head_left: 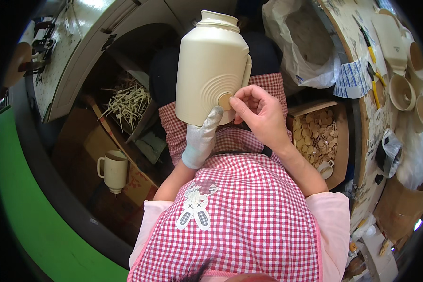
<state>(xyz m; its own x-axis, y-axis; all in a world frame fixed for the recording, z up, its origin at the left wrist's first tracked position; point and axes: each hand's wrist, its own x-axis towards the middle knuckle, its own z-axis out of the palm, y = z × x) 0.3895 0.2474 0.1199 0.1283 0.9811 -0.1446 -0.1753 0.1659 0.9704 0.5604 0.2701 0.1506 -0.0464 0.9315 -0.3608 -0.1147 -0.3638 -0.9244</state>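
Note:
A cream plastic jug body (207, 56) with a flanged neck and a handle on its right side stands before me, neck pointing away. My left hand (201, 141), in a grey-white glove, grips it at its lower end, the thumb on the front face. My right hand (262, 115) is bare. Its thumb and index finger pinch the edge of a small round tan disc (225, 101), which lies against the jug over a pattern of raised concentric rings. The other right fingers are curled.
To the right, a cardboard box (348, 141) holds many tan discs (316, 134). Thin cream sticks (129, 101) fill a box at left, near another cream jug (115, 170). A white plastic bag (310, 70) hangs beyond. Yellow-handled pliers (375, 87) and cream parts (402, 91) lie on the right-hand bench.

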